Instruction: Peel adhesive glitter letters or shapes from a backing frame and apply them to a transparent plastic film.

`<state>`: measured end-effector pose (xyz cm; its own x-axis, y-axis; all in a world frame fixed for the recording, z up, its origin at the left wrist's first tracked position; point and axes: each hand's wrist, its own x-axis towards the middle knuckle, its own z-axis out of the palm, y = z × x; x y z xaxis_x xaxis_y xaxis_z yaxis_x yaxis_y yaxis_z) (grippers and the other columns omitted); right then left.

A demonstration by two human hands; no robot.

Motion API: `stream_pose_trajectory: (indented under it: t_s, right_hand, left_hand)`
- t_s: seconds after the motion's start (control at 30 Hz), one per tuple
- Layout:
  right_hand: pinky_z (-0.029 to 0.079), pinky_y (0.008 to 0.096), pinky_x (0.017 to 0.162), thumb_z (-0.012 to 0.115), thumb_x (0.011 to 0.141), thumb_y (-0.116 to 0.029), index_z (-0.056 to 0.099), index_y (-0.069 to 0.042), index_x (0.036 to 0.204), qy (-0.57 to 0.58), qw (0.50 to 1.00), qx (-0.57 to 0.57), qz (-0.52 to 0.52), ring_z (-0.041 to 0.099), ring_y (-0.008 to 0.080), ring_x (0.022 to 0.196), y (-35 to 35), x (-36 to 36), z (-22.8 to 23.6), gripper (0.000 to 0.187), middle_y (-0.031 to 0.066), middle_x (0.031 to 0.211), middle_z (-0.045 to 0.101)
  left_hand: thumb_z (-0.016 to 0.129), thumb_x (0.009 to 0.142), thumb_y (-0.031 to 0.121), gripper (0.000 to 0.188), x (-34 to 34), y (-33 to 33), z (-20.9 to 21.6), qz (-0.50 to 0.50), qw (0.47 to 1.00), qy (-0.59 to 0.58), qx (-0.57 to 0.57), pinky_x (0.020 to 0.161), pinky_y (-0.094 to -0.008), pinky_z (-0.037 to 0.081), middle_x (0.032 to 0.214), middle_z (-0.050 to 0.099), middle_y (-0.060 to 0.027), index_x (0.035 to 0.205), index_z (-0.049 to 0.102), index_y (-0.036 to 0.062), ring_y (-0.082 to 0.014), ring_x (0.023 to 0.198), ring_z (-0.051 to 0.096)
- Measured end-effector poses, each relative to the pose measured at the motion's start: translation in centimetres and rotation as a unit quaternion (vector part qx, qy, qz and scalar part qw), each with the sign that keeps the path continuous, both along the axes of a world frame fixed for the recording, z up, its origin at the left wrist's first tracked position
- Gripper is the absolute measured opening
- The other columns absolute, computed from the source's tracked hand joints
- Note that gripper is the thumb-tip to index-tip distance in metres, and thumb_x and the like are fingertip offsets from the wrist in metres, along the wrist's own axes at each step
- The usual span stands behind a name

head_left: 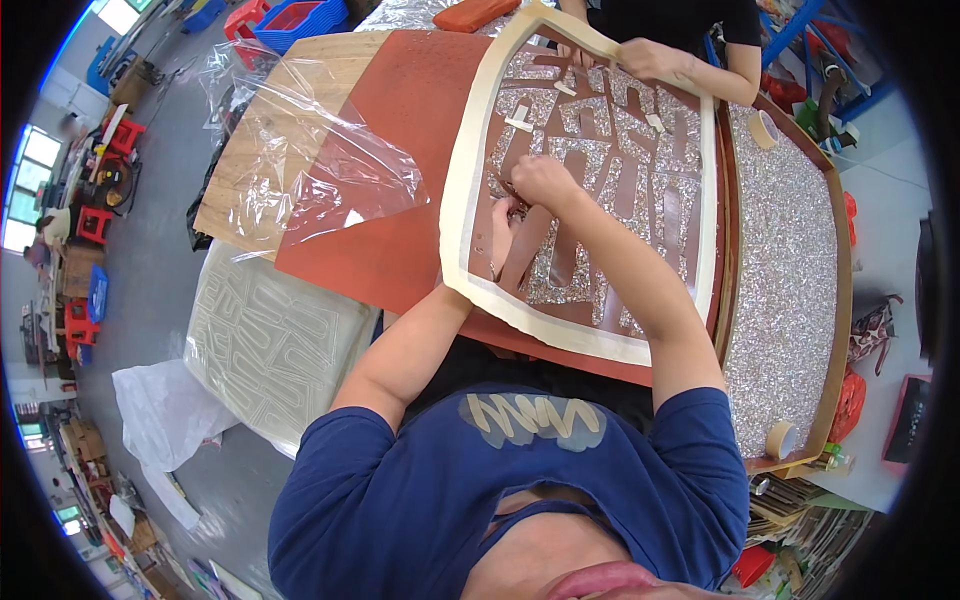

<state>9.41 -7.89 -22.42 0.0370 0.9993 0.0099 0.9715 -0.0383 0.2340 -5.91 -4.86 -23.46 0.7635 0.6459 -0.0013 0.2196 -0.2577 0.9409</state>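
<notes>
Fingers of the right hand (540,182) pinch a glitter strip (500,185); fingers of the left hand (503,222) press flat beside it. Both rest on the taped cutout sheet (590,190) atop the red board (400,150) on the counter (250,150).

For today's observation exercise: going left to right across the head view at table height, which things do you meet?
Clear plastic sheet → bare red-brown board → left hand → right hand → cream-taped edge of the cut glitter sheet → uncut glitter sheet.
</notes>
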Motion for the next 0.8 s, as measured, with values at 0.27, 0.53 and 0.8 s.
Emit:
stream_pose_trajectory:
  t_s: [0.27, 0.53, 0.8]
  right_hand:
    - [0.054, 0.0335, 0.069, 0.055, 0.079, -0.01, 0.058, -0.003, 0.088, 0.054, 0.996, 0.074, -0.005, 0.064, 0.0239, 0.085, -0.8, 0.5, -0.8, 0.012, 0.0082, 0.087, 0.061]
    - [0.054, 0.0327, 0.06, 0.055, 0.081, -0.014, 0.06, -0.004, 0.082, -0.025, 0.991, 0.131, 0.033, 0.064, 0.0229, 0.07, 0.0, 0.2, -2.4, 0.011, 0.0088, 0.077, 0.061]
    - [0.051, 0.0431, 0.057, 0.054, 0.086, -0.017, 0.056, -0.006, 0.082, 0.152, 0.902, 0.369, -0.167, 0.062, 0.0325, 0.065, -0.8, 2.8, 1.2, 0.011, 0.0144, 0.073, 0.06]
  left_hand:
    - [0.066, 0.08, 0.028, 0.047, -0.8, 1.5, -1.1, -0.002, 0.998, 0.025, 0.062, 0.083, -0.0361, 0.046, 0.108, 0.056, -0.0163, 0.116, 0.056, -0.0001, -0.0279, 0.093, 0.058]
    - [0.064, 0.081, 0.026, 0.048, 1.3, 1.6, -2.8, 0.001, 0.994, 0.021, 0.11, 0.085, -0.0366, 0.046, 0.11, 0.055, -0.0173, 0.119, 0.054, 0.0002, -0.0292, 0.096, 0.058]
    - [0.062, 0.082, 0.024, 0.048, 4.6, 2.2, -3.6, 0.002, 0.986, 0.001, 0.164, 0.087, -0.0372, 0.045, 0.112, 0.054, -0.0183, 0.121, 0.052, 0.0004, -0.0304, 0.098, 0.057]
